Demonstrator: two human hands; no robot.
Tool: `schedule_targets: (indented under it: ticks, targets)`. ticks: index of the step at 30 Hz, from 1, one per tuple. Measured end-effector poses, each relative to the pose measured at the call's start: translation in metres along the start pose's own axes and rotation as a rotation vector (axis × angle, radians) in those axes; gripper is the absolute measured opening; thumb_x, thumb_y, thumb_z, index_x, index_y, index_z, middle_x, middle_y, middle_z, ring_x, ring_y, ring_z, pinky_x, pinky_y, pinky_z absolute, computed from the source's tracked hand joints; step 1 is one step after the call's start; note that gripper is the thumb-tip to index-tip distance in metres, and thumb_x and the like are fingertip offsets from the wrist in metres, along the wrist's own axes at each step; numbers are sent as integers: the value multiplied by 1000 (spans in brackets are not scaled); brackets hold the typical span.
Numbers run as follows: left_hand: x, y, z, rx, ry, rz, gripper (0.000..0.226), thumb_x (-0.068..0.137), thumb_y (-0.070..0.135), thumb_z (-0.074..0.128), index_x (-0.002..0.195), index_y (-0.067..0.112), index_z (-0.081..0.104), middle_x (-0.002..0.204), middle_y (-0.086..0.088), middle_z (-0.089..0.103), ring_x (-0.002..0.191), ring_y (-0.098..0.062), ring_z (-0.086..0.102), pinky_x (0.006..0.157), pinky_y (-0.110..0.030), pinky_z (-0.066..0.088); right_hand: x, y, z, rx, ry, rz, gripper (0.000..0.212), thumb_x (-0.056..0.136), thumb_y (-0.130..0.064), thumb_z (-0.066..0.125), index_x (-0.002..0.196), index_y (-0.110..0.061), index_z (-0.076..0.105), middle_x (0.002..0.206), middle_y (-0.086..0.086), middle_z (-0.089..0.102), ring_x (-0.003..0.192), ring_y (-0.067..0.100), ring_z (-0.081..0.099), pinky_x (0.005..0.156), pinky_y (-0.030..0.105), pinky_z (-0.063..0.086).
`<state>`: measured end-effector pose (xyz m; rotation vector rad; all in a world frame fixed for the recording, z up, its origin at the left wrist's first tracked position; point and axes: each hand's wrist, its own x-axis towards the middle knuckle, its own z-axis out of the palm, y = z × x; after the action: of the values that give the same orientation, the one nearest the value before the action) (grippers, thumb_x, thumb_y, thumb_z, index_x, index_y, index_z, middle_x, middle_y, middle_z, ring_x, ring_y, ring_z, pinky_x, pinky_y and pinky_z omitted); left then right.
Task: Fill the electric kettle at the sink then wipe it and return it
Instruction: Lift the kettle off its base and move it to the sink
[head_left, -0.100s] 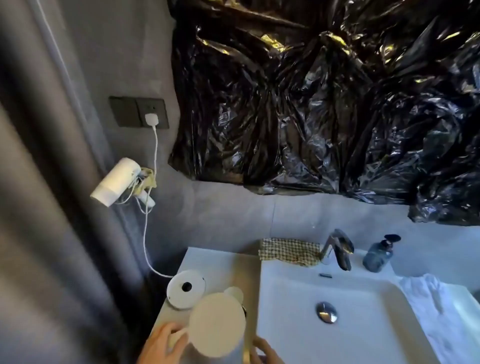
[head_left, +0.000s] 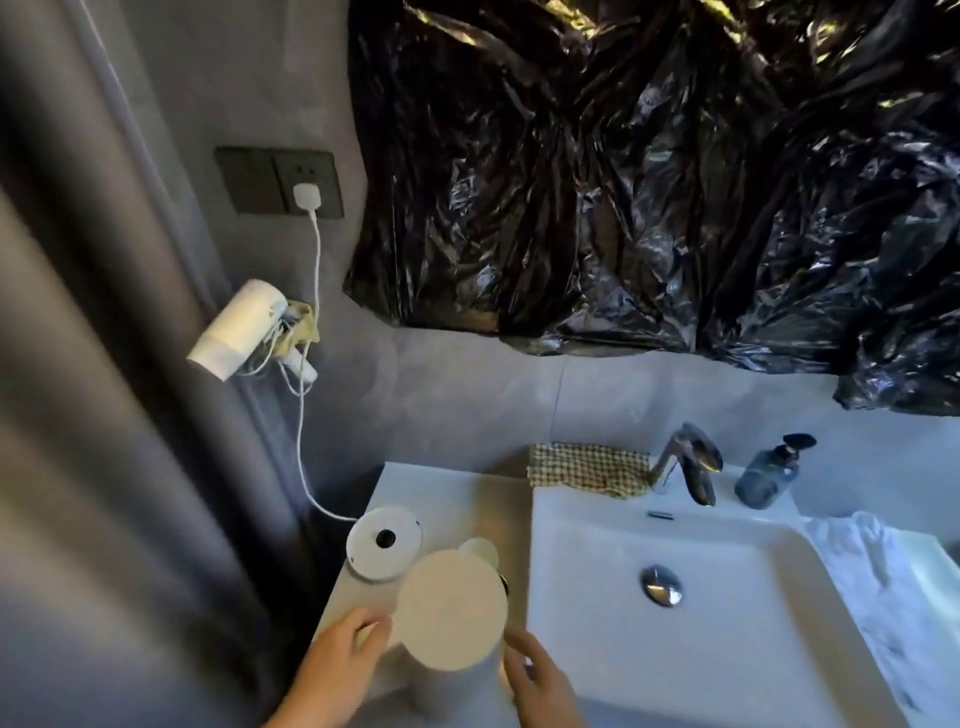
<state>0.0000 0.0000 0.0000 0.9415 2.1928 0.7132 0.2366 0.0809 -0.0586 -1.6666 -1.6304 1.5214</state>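
1. the fingers (head_left: 371, 631) of the left hand (head_left: 332, 670) are curled round the kettle's handle at the lower centre of the frame, so the handle is gripped.
2. the right hand (head_left: 540, 680) is laid against the kettle's right side with its fingers fairly straight; nothing is clasped by it.
3. the white electric kettle (head_left: 452, 610) is seen from above between the two hands, lid closed, at the lower centre of the frame, over the counter (head_left: 441, 493) and just left of the sink (head_left: 727, 623); whether it is lifted or resting cannot be told.
4. the round white kettle base (head_left: 384, 543) is found just above and left of the kettle, with a white cord (head_left: 306, 364) running up to a plug (head_left: 306, 197) in the dark wall socket at the upper left.
5. a white towel (head_left: 872, 587) is draped over the sink's right edge, at the right of the frame.
6. a metal drain plug (head_left: 661, 584) is seen in the middle of the basin.
7. further back, a checked cloth (head_left: 587, 467), a chrome tap (head_left: 688, 462) and a blue soap dispenser (head_left: 769, 475) are lined along the sink's rear edge.
8. a white hair dryer (head_left: 236, 327) is mounted on the wall at the left.
9. crumpled black plastic sheeting (head_left: 649, 171) is spread over the upper right of the frame.
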Motion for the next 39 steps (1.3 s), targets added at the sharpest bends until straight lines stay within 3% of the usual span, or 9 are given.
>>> schedule_targets:
  ticks: [2, 6, 11, 17, 22, 25, 27, 33, 39]
  targets:
    - [3, 1, -5, 33, -58, 38, 12, 101, 38, 56, 96, 34, 67, 104, 7, 71, 102, -13, 64, 77, -22, 43, 2, -8, 2, 78, -41, -23, 21, 95, -53, 59, 116, -58, 64, 125, -9, 72, 109, 9, 68, 102, 36, 52]
    - [15, -6, 0, -72, -188, 37, 38, 99, 46, 54, 108, 17, 78, 109, 0, 77, 102, -12, 65, 83, -29, 43, -4, -12, 9, 196, -45, -38, 42, 81, -77, 49, 116, -61, 64, 133, -17, 67, 125, 10, 60, 110, 47, 48]
    - [27, -7, 0, -211, -210, -42, 59, 86, 59, 61, 81, 4, 79, 78, -12, 78, 69, -15, 65, 86, -37, 52, -1, -21, 15, 220, -53, -5, 28, 99, -67, 38, 114, -57, 59, 126, -26, 63, 124, 9, 56, 114, 49, 43]
    - [32, -5, 5, -132, -221, -58, 63, 94, 57, 56, 51, 11, 61, 46, -6, 57, 51, -16, 57, 69, -33, 49, 4, -21, 18, 241, -65, 22, 45, 86, -82, 35, 118, -62, 59, 137, -16, 63, 131, 12, 54, 116, 50, 40]
    - [24, -5, 7, -226, -191, -81, 77, 68, 77, 66, 63, -1, 66, 56, -10, 62, 55, -13, 56, 60, -30, 42, -1, -33, 17, 331, -102, 105, 48, 102, -65, 33, 140, -44, 54, 144, -6, 58, 134, 19, 52, 108, 44, 48]
    - [4, 12, 6, -247, -101, -66, 62, 79, 58, 74, 49, 7, 59, 46, 4, 59, 50, -9, 49, 56, -29, 36, -11, -44, 7, 339, -139, 108, 42, 105, -59, 32, 137, -42, 53, 142, -4, 58, 132, 20, 54, 94, 30, 55]
    - [-6, 22, 0, -202, -45, -18, 56, 84, 50, 74, 53, 4, 68, 54, -5, 69, 57, -14, 56, 56, -29, 38, -22, -52, -5, 340, -167, 103, 33, 106, -56, 33, 126, -44, 57, 135, -6, 62, 125, 17, 59, 86, 24, 57]
    - [-39, 65, -17, -206, 42, 89, 56, 86, 44, 76, 41, 14, 64, 41, 4, 57, 74, -29, 72, 59, -31, 40, -42, -70, -55, 301, -216, -43, 38, 105, -58, 38, 124, -42, 66, 132, -7, 67, 123, 20, 63, 96, 32, 58]
    - [-68, 144, -5, -221, 97, 181, 65, 88, 41, 74, 34, 14, 50, 35, 8, 48, 42, -6, 46, 52, -26, 33, -48, -92, -128, 282, -192, -139, 32, 103, -58, 36, 118, -54, 63, 124, -23, 69, 118, 7, 65, 88, 26, 58]
